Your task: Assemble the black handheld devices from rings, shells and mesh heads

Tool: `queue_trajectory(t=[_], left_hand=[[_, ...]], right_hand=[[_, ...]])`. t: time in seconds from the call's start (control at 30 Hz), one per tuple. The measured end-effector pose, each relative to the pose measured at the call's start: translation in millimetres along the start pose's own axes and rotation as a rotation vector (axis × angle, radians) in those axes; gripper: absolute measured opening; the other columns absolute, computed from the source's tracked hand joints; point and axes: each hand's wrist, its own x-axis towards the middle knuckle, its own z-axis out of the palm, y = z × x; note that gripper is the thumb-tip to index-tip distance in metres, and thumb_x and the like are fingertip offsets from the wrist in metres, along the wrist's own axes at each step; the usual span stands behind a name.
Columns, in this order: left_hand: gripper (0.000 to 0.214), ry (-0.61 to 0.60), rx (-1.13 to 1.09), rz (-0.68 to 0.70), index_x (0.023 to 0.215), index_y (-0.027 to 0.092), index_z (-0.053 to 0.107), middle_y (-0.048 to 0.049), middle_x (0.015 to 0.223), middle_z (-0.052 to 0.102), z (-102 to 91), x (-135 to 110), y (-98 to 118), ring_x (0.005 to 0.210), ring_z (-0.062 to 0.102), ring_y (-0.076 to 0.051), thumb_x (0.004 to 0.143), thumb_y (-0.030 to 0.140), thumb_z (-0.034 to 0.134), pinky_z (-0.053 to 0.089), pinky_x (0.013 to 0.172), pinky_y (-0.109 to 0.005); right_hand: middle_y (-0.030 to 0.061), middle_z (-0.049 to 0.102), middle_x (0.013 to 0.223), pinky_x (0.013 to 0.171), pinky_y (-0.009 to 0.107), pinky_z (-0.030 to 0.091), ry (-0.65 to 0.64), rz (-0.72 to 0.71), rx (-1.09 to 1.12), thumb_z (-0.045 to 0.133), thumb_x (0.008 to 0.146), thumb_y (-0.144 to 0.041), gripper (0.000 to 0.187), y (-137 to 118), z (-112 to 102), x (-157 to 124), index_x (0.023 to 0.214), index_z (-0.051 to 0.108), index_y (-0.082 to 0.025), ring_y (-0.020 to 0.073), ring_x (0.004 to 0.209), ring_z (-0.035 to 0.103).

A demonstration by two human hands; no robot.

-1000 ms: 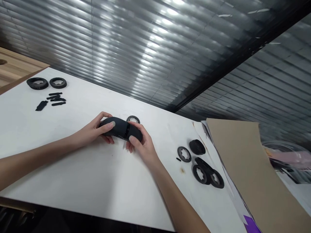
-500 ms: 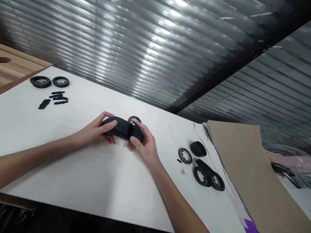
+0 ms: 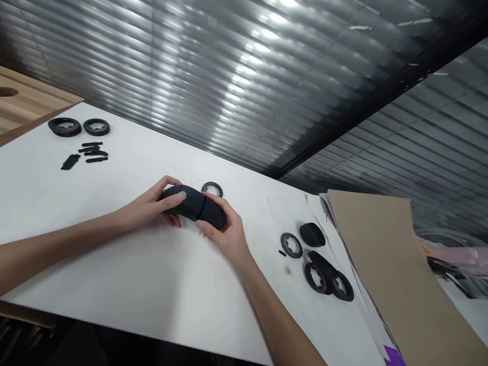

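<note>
Between both hands, above the white table, is a curved black casing (image 3: 188, 199) in two sections with a narrow seam between them. My left hand (image 3: 158, 202) grips its longer left section, thumb on top and fingers beneath. The shorter right section (image 3: 214, 212) sits in my right hand (image 3: 229, 231), thumb at the near side and index finger along the far side. The casing's underside is hidden. Just behind it lies a flat black ring (image 3: 220, 187) with a notched inner edge.
On the right lie a notched ring (image 3: 284, 245), a black cup-like part (image 3: 312, 235), overlapping black rings (image 3: 327, 282) and a tiny black strip (image 3: 282, 253). Brown cardboard (image 3: 381, 254) borders them. Far left are black rings (image 3: 96, 132) and several flat black strips (image 3: 97, 160). Corrugated metal (image 3: 183, 66) rises behind.
The wide gap between the casing's two sections has narrowed to a thin seam. My right thumb has shifted left along it, and the right index finger now lies lower against the casing.
</note>
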Motion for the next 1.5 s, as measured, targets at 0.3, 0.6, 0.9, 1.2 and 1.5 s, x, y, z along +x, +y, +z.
queue_trajectory(t=[0.3, 0.6, 0.9, 1.2, 1.5], left_hand=[[0.049, -0.099, 0.072, 0.062, 0.129, 0.026, 0.057, -0.0045, 0.097, 0.071, 0.9, -10, 2, 0.083, 0.072, -0.023, 0.096, 0.06, 0.068, 0.056, 0.081, -0.038], [0.048, -0.127, 0.115, 0.064, 0.119, 0.024, 0.067, -0.0034, 0.095, 0.071, -2.7, -7, 4, 0.082, 0.071, -0.021, 0.087, 0.057, 0.08, 0.058, 0.081, -0.034], [0.044, -0.165, 0.08, 0.083, 0.111, 0.02, 0.068, -0.0044, 0.098, 0.07, -2.4, -6, 6, 0.083, 0.068, -0.019, 0.088, 0.055, 0.079, 0.06, 0.074, -0.03], [0.047, -0.191, 0.133, 0.107, 0.122, 0.023, 0.065, -0.002, 0.102, 0.069, -2.6, -8, 9, 0.083, 0.065, -0.017, 0.088, 0.051, 0.08, 0.056, 0.076, -0.028], [0.053, -0.189, 0.138, 0.077, 0.113, 0.02, 0.064, -0.0029, 0.093, 0.067, -4.2, -6, 0, 0.081, 0.066, -0.018, 0.087, 0.064, 0.076, 0.053, 0.073, -0.028]], right_hand=[[0.0063, 0.074, 0.124, 0.101, 0.045, 0.055, -0.021, -0.108, -0.051, 0.088, 0.075, -0.048, 0.055, 0, -4, 2, 0.124, 0.073, -0.029, 0.0305, 0.116, 0.067], [0.0074, 0.074, 0.1, 0.056, 0.034, 0.055, -0.242, 0.076, 0.293, 0.066, 0.093, -0.059, 0.058, 0, -8, 1, 0.14, 0.059, -0.025, 0.0226, 0.067, 0.072], [0.0069, 0.075, 0.088, 0.053, 0.026, 0.057, -0.417, 0.319, 0.606, 0.083, 0.086, -0.043, 0.05, -1, -13, 7, 0.124, 0.069, -0.014, 0.0202, 0.067, 0.075], [0.0063, 0.074, 0.077, 0.051, 0.023, 0.054, -0.375, 0.239, 0.59, 0.081, 0.09, -0.038, 0.041, 4, -12, 5, 0.121, 0.074, -0.012, 0.0171, 0.063, 0.071], [0.0024, 0.068, 0.064, 0.038, 0.021, 0.05, -0.307, 0.239, 0.525, 0.081, 0.086, -0.054, 0.049, 0, -7, 6, 0.108, 0.073, -0.011, 0.0168, 0.049, 0.068]])
